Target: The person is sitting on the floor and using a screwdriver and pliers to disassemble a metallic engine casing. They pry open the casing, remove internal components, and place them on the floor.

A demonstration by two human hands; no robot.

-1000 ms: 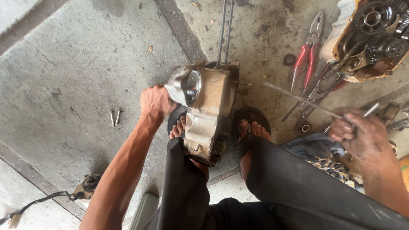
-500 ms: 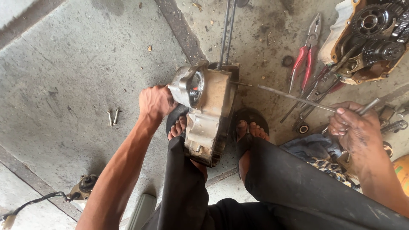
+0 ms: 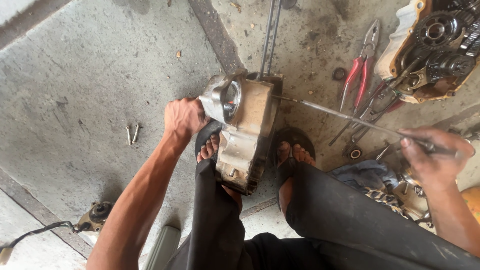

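**Visitor:** What stands between the person's feet?

**Onlooker:** An engine casing (image 3: 247, 132), grey metal stained with dirt, set on edge on the concrete floor (image 3: 85, 85). It sits between the two sandalled feet, the left foot (image 3: 210, 147) touching its lower side and the right foot (image 3: 292, 152) just beside it. Two thin rods (image 3: 270, 35) rise from its far end, running toward the top of the view.

**Visitor:** And the hands?

**Onlooker:** The left hand (image 3: 184, 117) is clasped against the casing's rounded left rim, steadying it. The right hand (image 3: 432, 157) is well apart from the casing, out to the right, its fingers clenched around the near end of a long thin metal rod (image 3: 345, 116). That rod slants up and left, and its far tip meets the casing's right edge near the top.

**Visitor:** What lies round about?

**Onlooker:** Beyond the rod, red-handled pliers (image 3: 360, 67) lie on the floor, with a small dark ring (image 3: 339, 74) just beside them. At the upper right rests a second engine part (image 3: 435, 45) with gears exposed. Two small bolts (image 3: 132, 134) lie side by side left of the left hand. A blue cloth (image 3: 362, 175) is bunched near the right knee, and a small fitting with a black cable (image 3: 95, 216) sits at the lower left.
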